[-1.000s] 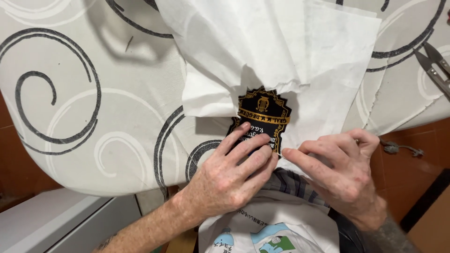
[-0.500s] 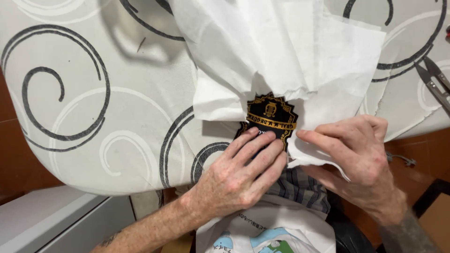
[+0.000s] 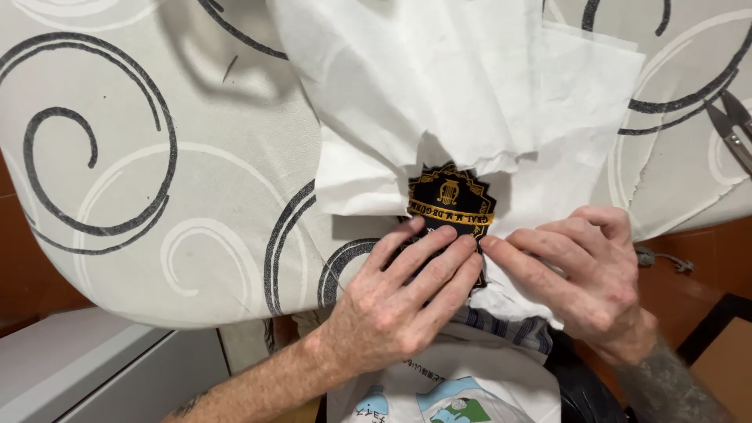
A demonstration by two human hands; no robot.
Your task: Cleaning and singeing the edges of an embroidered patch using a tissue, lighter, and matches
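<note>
Pressing black-and-gold patch (image 3: 452, 205) flat under left hand (image 3: 399, 301), right hand (image 3: 583, 274) fingertips beside it, both hands spread, gripping nothing

Left hand (image 3: 399, 305) covers the lower half of the black-and-gold embroidered badge (image 3: 452, 204); metal snips (image 3: 732, 137) run off the right edge.

**One head camera, looking steeply down**

A single view comes from the person's head, aimed almost straight down and slightly forward at the ironing board (image 3: 157, 157), which fills most of the frame. It sits close: the left hand (image 3: 399, 305) and right hand (image 3: 583, 278) enter from the bottom edge. Floor shows only at the lower corners.
</note>
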